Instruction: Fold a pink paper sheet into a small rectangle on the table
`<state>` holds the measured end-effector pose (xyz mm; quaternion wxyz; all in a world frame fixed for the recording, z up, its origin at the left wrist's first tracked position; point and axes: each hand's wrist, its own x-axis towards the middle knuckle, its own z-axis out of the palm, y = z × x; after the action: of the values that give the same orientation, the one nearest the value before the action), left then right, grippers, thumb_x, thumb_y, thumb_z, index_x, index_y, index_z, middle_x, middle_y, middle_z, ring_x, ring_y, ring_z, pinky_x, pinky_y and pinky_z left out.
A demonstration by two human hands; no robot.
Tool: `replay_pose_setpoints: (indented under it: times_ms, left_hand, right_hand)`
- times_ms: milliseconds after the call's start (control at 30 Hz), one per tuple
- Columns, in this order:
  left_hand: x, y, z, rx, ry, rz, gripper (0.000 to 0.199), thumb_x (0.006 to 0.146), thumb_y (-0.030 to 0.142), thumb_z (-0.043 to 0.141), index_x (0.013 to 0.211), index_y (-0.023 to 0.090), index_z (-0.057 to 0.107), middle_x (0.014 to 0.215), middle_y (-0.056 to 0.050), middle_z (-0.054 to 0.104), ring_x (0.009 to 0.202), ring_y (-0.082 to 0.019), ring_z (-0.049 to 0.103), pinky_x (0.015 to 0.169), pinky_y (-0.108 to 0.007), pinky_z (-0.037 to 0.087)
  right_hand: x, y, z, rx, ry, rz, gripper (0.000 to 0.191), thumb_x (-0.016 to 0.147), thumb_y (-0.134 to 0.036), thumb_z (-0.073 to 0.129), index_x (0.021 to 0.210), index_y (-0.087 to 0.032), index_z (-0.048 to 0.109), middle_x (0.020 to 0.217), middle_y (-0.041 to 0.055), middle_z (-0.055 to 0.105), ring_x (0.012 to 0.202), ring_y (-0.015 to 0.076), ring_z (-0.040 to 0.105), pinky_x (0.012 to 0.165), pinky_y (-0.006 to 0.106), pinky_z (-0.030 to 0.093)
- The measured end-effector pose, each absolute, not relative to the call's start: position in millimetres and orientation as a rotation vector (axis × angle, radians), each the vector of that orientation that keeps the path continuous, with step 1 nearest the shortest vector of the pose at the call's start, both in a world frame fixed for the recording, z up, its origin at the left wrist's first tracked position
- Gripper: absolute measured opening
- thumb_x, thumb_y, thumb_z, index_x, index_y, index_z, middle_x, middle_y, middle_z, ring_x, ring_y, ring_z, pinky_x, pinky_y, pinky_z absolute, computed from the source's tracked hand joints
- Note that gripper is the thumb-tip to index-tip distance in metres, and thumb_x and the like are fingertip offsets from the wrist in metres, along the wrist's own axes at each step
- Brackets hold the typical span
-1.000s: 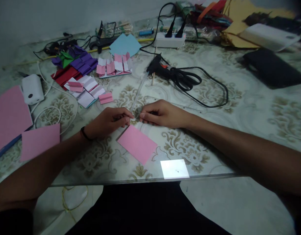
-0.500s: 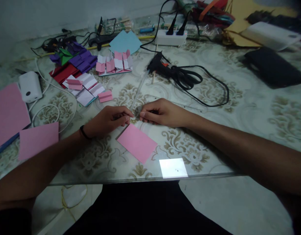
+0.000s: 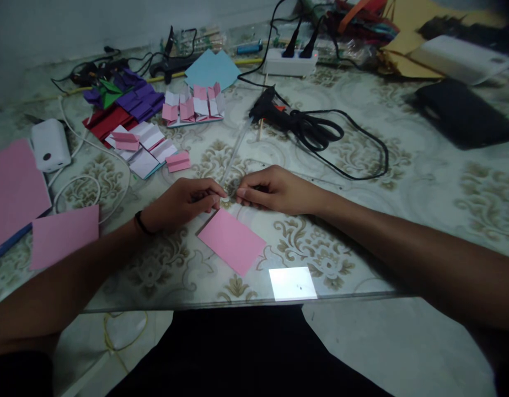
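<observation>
My left hand (image 3: 183,203) rests on the patterned tabletop with its fingers curled in, and nothing shows in it. Opposite it lies my right hand (image 3: 274,190), its fingers folded together, also with nothing visible in them. A small gap separates the fingertips. Just below the left fingertips a pink sheet of paper (image 3: 232,242) lies flat at a slant. Beyond the hands is a black hot glue gun (image 3: 274,113) with a coiled cord, and a clear glue stick (image 3: 237,149) runs from it toward the fingers.
Folded pink and white paper pieces (image 3: 149,146) lie at the left, near purple folded paper (image 3: 140,103). Further left are another pink sheet (image 3: 66,234) and a white device (image 3: 51,145) with a cable. A power strip (image 3: 289,63) stands behind; a black pouch (image 3: 465,113) lies right.
</observation>
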<state>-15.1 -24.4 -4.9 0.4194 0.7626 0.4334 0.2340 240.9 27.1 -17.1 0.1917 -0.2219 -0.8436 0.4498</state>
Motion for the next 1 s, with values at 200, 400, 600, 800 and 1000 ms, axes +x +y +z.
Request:
replay_pose_setpoints:
  times_ms: [200, 400, 600, 800, 1000]
  left_hand:
    - [-14.7, -24.7, -4.6, 1.906, 1.096, 0.587, 0.02, 0.096, 0.028, 0.06, 0.105, 0.016, 0.073, 0.082, -0.002, 0.077, 0.07, -0.012, 0.071, 0.065, -0.019, 0.054]
    - [-15.5, -24.2, -5.7, 1.912, 1.084, 0.593, 0.02, 0.097, 0.029, 0.06, 0.105, 0.016, 0.073, 0.081, -0.002, 0.077, 0.069, -0.012, 0.07, 0.064, -0.019, 0.054]
    - [-15.4, -24.2, -7.0, 1.905, 1.083, 0.602, 0.02, 0.097, 0.028, 0.061, 0.106, 0.015, 0.074, 0.081, -0.003, 0.076, 0.068, -0.012, 0.069, 0.064, -0.02, 0.054]
    - [-15.8, -24.5, -7.1, 1.897, 1.087, 0.592, 0.022, 0.097, 0.029, 0.061, 0.106, 0.015, 0.074, 0.083, -0.003, 0.076, 0.069, -0.012, 0.07, 0.066, -0.02, 0.054]
    - [-15.5, -25.1, -7.5, 1.894, 1.097, 0.597, 0.02, 0.096, 0.028, 0.061, 0.105, 0.016, 0.074, 0.083, -0.002, 0.077, 0.069, -0.012, 0.071, 0.067, -0.021, 0.055]
  right_hand:
    - [241.2, 27.3, -17.0, -0.62, -2.371, 1.247, 0.036, 0.103, -0.04, 0.054, 0.084, -0.013, 0.071, 0.067, 0.0, 0.063, 0.059, 0.0084, 0.049, 0.059, 0.022, 0.038]
    - [241.4, 27.1, -16.5, -0.634, -2.383, 1.262, 0.036, 0.103, -0.039, 0.053, 0.087, -0.012, 0.071, 0.069, 0.0005, 0.064, 0.06, 0.0085, 0.05, 0.059, 0.022, 0.038]
    - [241.0, 27.2, -17.9, -0.646, -2.385, 1.248, 0.04, 0.102, -0.044, 0.054, 0.085, -0.012, 0.071, 0.068, 0.0009, 0.064, 0.059, 0.009, 0.049, 0.059, 0.023, 0.039]
    - [241.2, 27.0, -19.1, -0.661, -2.381, 1.248, 0.039, 0.102, -0.042, 0.053, 0.086, -0.012, 0.072, 0.07, 0.0018, 0.066, 0.061, 0.0096, 0.051, 0.06, 0.023, 0.039]
    - [241.5, 27.1, -19.6, -0.667, -2.38, 1.253, 0.04, 0.102, -0.043, 0.054, 0.088, -0.011, 0.073, 0.072, 0.0031, 0.068, 0.062, 0.0098, 0.052, 0.061, 0.023, 0.04]
